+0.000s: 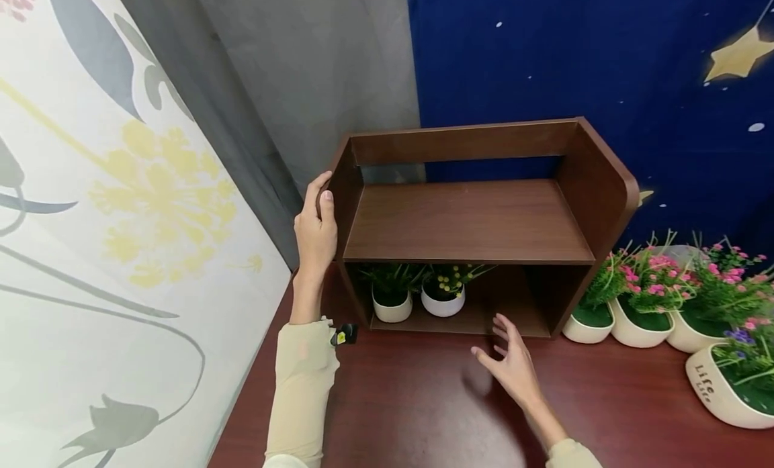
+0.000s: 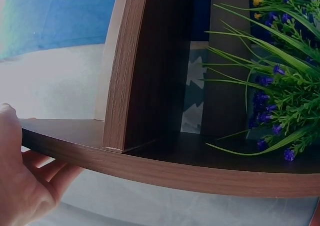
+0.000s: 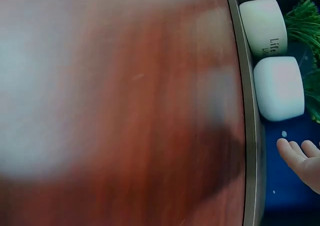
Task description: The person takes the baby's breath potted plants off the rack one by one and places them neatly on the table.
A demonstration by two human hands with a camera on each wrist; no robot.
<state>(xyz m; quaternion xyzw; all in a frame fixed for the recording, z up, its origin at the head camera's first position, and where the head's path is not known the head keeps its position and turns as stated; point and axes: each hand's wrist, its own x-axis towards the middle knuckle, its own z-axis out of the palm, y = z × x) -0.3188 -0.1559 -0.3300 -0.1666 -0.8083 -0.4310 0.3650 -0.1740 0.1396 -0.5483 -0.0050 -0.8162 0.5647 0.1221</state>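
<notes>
A dark brown two-tier wooden shelf (image 1: 465, 219) stands on the table. My left hand (image 1: 316, 229) grips the edge of its left side panel, thumb on one face and fingers (image 2: 65, 178) on the other. In the lower compartment are two white flowerpots: the left pot (image 1: 393, 312) has grassy leaves and purple flowers (image 2: 267, 80), while the right pot (image 1: 443, 303) carries yellow flowers. Before the lower compartment's right part, my right hand (image 1: 514, 370) hovers over the table with fingers spread, holding nothing. The right wrist view shows "Life" lettering on one pot (image 3: 265, 25).
Several white pots with pink flowers (image 1: 656, 273) stand right of the shelf; a nearer "Life" pot (image 1: 719, 394) holds purple and pink flowers. A floral white panel (image 1: 121, 253) borders the reddish table (image 1: 393, 401) on the left. Grey and blue cloth (image 1: 514, 65) hangs behind.
</notes>
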